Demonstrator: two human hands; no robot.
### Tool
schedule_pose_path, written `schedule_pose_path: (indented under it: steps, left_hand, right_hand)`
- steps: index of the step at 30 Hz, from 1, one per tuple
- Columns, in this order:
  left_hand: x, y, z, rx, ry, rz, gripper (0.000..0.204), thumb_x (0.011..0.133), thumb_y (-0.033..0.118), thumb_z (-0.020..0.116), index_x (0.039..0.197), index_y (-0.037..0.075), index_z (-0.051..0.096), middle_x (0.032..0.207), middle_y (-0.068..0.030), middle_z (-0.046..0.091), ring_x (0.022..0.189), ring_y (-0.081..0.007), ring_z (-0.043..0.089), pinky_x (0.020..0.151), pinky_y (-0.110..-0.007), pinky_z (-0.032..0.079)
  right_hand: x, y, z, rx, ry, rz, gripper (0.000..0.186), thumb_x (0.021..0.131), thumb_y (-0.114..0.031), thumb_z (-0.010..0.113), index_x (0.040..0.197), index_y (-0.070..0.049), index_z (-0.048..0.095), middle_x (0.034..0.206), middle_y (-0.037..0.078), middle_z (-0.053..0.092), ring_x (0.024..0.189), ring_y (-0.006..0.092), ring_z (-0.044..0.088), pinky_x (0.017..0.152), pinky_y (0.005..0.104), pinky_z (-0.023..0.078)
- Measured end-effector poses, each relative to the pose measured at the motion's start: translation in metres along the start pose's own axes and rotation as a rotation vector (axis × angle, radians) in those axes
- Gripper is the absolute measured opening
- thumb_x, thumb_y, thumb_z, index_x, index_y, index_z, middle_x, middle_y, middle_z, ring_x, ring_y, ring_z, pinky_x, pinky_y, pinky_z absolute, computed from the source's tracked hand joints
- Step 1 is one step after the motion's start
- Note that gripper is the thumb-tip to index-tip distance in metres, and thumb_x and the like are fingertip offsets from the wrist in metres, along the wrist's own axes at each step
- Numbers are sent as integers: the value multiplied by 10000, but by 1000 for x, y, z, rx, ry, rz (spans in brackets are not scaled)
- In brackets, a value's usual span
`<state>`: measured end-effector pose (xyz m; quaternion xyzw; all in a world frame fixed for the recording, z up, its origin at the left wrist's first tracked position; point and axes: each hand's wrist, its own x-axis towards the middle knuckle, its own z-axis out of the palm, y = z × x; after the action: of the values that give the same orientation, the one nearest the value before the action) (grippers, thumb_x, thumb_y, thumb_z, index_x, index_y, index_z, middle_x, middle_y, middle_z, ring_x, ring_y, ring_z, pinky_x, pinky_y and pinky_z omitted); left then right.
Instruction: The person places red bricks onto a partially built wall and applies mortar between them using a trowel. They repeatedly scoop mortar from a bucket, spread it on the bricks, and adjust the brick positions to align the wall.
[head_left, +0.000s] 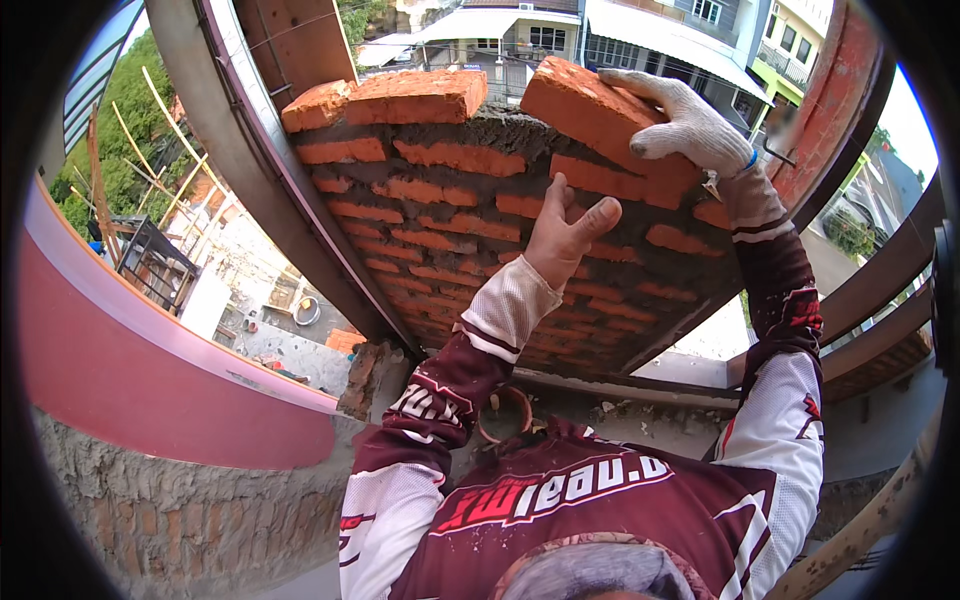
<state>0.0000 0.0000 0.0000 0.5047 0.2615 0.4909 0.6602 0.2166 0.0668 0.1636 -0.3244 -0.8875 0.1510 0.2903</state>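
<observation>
An orange-red brick (585,108) sits tilted at the top right of the brick wall (460,220). My right hand (690,125), in a white knit glove, is closed over its right end, with the thumb on the near side and the fingers across the top. Lower down, my bare left hand (572,235) is held up in front of the wall with thumb and fingers apart and nothing in it. Grey mortar (510,130) shows on the top course, left of the held brick. Further left, a whole brick (418,97) and a shorter brick piece (316,105) lie along the top.
A metal post (290,150) borders the wall on the left, and a reddish post (825,95) stands on the right. Below me is a round bucket (505,414) beside the wall's foot. Far down on the left lies a yard with poles; houses stand beyond the wall.
</observation>
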Motion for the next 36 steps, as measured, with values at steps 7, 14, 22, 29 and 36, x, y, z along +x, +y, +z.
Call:
schedule_pose_path:
  steps: [7, 14, 22, 29, 36]
  left_hand:
    - [-121, -167, -95, -491, 215, -482, 652, 989, 376, 734, 1526, 161, 434, 1434, -127, 567, 1264, -290, 599, 973, -502, 537]
    - [-273, -303, -210, -493, 877, -725, 456, 965, 414, 715, 1320, 187, 541, 1319, -124, 630, 1226, -350, 614, 978, -568, 505]
    - [-397, -398, -252, -517, 1204, -859, 475, 1002, 464, 653, 1409, 246, 541, 1298, -89, 649, 1069, -316, 671, 851, -550, 538]
    - [-419, -469, -284, -396, 1042, -1088, 488, 1000, 505, 641, 1376, 204, 567, 1221, -105, 683, 995, -316, 690, 814, -586, 556]
    - [-402, -478, -294, -309, 1039, -1097, 405, 982, 557, 640, 968, 154, 598, 793, -71, 591, 667, -287, 585, 599, -477, 488]
  right_hand:
    - [34, 27, -3, -131, -110, 103, 878, 675, -249, 828, 1472, 10, 569, 1314, 190, 690, 1194, 282, 646, 1098, 363, 468]
    - [81, 40, 18, -128, -178, 47, 883, 662, -277, 846, 1471, -33, 590, 1340, 194, 687, 1212, 284, 651, 1102, 360, 470]
    - [86, 40, 14, 10, -293, 80, 891, 717, -277, 834, 1517, -28, 533, 1382, 187, 666, 1202, 274, 648, 1120, 369, 465]
    - [84, 40, 20, -333, -266, 17, 936, 879, -662, 688, 1602, -126, 433, 1585, 232, 464, 1492, 405, 401, 1260, 481, 292]
    - [112, 19, 28, -160, -200, 44, 915, 913, -701, 643, 1591, -119, 446, 1589, 193, 480, 1481, 372, 437, 1264, 482, 301]
